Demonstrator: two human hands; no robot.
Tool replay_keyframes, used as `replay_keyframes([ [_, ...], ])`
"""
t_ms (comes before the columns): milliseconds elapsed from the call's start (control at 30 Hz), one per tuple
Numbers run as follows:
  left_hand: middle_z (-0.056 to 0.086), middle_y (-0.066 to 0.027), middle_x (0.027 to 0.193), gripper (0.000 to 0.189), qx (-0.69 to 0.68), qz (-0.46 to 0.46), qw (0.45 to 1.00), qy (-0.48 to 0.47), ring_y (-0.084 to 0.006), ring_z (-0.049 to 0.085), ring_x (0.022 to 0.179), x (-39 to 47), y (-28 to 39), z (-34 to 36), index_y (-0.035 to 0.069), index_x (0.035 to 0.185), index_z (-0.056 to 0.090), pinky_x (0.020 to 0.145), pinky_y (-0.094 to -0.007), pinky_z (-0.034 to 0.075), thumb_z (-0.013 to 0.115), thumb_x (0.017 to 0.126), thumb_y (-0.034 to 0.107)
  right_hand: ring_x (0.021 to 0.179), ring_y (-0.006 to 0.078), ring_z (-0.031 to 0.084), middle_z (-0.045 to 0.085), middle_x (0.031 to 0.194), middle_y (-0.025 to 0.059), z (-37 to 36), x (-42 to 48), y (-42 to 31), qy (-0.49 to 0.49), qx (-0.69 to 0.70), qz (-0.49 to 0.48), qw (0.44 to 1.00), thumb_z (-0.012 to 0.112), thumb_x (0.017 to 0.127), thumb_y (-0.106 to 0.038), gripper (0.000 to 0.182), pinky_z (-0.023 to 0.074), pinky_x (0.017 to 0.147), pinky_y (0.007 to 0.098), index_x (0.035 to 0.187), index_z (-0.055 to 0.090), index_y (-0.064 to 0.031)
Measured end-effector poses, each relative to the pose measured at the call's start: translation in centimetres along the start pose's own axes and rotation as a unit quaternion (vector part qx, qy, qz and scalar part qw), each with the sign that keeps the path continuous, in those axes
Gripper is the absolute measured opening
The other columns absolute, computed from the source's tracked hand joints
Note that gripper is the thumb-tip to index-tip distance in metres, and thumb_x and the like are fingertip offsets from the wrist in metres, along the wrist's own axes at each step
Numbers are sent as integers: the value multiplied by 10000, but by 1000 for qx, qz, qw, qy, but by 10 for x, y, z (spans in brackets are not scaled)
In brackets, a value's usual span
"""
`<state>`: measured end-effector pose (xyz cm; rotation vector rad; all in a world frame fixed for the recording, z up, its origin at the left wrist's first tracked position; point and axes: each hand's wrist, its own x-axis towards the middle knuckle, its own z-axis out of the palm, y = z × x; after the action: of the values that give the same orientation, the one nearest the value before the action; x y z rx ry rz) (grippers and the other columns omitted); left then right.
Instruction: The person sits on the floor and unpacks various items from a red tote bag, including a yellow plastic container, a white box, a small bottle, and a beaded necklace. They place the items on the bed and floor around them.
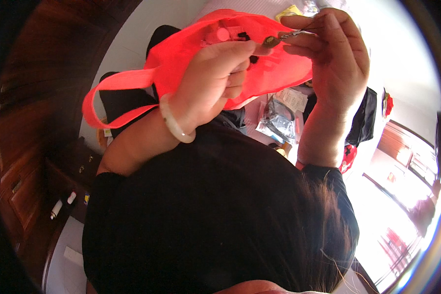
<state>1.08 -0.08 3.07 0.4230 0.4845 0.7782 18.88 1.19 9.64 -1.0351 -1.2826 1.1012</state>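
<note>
My left hand (217, 73), with a pale bangle (174, 119) at its wrist, pinches a small dark and gold-coloured pendant (271, 41) between thumb and forefinger. A short metal chain and dark cord (292, 34) run from the pendant to my right hand (336, 51), whose fingers hold the cord's end. Below both hands a bright red fabric bag (279, 73) lies over my lap, its looped strap (92, 106) hanging out to the left. A pink item with a round spot shows on the bag, partly behind my left hand.
Clear plastic packets (279, 121) and a printed paper (292, 98) lie on a striped cover beside me. Black fabric (364, 117) is beyond my right forearm. Dark wooden furniture (14, 147) stands at the left, with small items on it. A yellow packet (288, 12) lies at the top.
</note>
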Motion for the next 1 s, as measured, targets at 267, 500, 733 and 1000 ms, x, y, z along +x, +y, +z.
replay_keyframes([
  [267, 302, 70, 607, 308, -25, -10, 999, 38, -6, 236, 474, -3, 1, -1, -49, 1046, 541, 402, -167, 181, 457, 917, 217, 728, 365, 643, 590, 885, 317, -93, -41, -55, 153, -34, -114, 981, 361, 906, -87, 184, 567, 634, 372, 921, 489, 45],
  [500, 356, 47, 624, 284, -129, -64, 990, -8, -25, 264, 457, 4, -1, -10, 3, 925, 551, 360, -160, 197, 409, 933, 248, 704, 259, 644, 623, 847, 217, -164, -74, 43, 395, -121, 78, 907, 402, 910, -129, 152, 527, 579, 305, 892, 454, 12],
  [733, 348, 51, 604, 284, -103, -92, 990, 11, -26, 256, 442, 1, -9, -4, 55, 796, 541, 359, -167, 176, 427, 926, 280, 640, 238, 630, 625, 827, 198, -238, -60, 211, 468, -97, 193, 857, 366, 880, -112, 141, 517, 528, 314, 939, 416, 6],
  [1000, 336, 63, 598, 316, -68, -83, 994, 14, -24, 237, 439, 1, -10, 2, 75, 725, 528, 370, -168, 170, 426, 927, 295, 751, 256, 617, 628, 817, 149, -276, -77, 248, 383, -453, 141, 793, 531, 813, -130, 200, 478, 672, 341, 913, 532, 43],
])
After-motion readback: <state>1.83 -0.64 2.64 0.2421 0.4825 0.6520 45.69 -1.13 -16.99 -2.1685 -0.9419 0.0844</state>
